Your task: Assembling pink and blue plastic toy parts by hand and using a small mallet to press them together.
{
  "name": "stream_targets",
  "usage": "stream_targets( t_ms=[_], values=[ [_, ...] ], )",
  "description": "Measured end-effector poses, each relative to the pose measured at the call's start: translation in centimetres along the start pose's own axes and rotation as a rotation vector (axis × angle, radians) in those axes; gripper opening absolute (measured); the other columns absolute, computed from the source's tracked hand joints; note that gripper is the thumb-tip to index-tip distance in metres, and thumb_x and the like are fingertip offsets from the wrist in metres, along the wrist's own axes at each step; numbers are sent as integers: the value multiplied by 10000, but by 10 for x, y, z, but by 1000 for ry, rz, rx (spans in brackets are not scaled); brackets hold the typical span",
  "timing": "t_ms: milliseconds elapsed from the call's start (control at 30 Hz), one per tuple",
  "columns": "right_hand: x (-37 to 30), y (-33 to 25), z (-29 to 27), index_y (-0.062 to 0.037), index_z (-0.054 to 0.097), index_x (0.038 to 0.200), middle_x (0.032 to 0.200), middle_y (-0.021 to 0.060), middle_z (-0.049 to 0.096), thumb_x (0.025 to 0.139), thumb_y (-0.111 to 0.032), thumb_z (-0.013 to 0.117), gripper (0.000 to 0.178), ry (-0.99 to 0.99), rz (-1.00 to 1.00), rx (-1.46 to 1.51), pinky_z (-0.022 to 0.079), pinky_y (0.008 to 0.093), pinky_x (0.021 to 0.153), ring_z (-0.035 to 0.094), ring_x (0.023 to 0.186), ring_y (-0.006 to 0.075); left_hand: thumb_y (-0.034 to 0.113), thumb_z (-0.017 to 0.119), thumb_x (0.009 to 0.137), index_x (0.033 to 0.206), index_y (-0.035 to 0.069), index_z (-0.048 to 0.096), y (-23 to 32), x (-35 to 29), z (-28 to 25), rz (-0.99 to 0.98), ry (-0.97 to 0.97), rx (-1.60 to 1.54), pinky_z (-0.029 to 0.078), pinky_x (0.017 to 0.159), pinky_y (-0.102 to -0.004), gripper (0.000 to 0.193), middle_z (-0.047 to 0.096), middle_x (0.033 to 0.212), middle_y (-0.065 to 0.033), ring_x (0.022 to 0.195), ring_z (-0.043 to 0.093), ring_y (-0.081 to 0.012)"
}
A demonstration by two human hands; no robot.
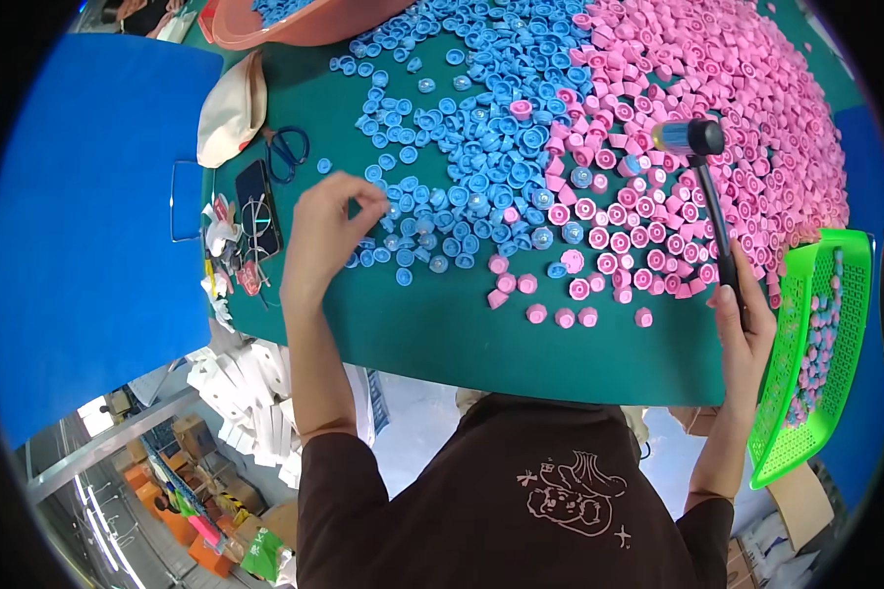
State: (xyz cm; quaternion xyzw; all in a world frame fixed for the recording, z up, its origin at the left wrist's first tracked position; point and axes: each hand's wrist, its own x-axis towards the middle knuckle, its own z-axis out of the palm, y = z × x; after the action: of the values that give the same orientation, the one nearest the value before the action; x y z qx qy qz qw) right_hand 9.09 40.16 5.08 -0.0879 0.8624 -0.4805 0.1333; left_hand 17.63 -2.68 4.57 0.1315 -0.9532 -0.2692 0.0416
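Observation:
My left hand (329, 231) is over the left edge of a spread of small blue plastic caps (506, 167), thumb and forefinger pinched together. Blue pieces lie right beside the fingertips, and whether one is between them I cannot make out. In my right hand (748, 319) is a mallet, gripped by its black handle (714, 211). The mallet head (690, 136), black at one end and yellowish at the other, is raised over pink cup-shaped pieces (648, 236). Several pink cups near the middle have a blue cap set in them.
A green basket (771, 447) with pink and blue pieces stands at the right edge. On the left lie a phone (252, 201), glasses (255, 224), scissors (287, 155) and a cream pouch (228, 118). An orange basin (295, 29) of blue pieces sits at the back.

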Motion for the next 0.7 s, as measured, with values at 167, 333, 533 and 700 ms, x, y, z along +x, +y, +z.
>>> stream_targets(
  t_ms=[167,333,533,700],
  values=[
    [0,-2,10,-27,567,1316,959,20,663,898,-44,613,421,9,-44,49,441,206,696,522,759,52,97,771,731,877,33,691,8,-13,16,-133,-21,89,455,588,-332,178,641,783,-84,661,613,-210],
    [-1,-3,10,-38,577,1308,1002,53,689,898,-49,616,412,-6,-101,16,449,217,714,549,790,58,110,769,730,908,26,691,11,-18,24,-150,43,162,470,610,-324,212,649,806,-90,657,590,-214],
    [-1,-1,5,-44,579,1305,1026,88,698,901,-53,616,406,-52,30,32,466,223,742,586,806,81,104,767,754,932,50,701,67,11,28,61,249,-70,483,642,-313,198,675,842,-74,715,598,-185],
    [4,1,8,-51,578,1309,1012,103,706,902,-64,625,410,-45,-84,13,485,244,751,622,827,99,79,746,752,951,41,688,117,69,84,586,143,-173,489,747,-359,210,683,886,-93,817,613,-267]
  ],
)
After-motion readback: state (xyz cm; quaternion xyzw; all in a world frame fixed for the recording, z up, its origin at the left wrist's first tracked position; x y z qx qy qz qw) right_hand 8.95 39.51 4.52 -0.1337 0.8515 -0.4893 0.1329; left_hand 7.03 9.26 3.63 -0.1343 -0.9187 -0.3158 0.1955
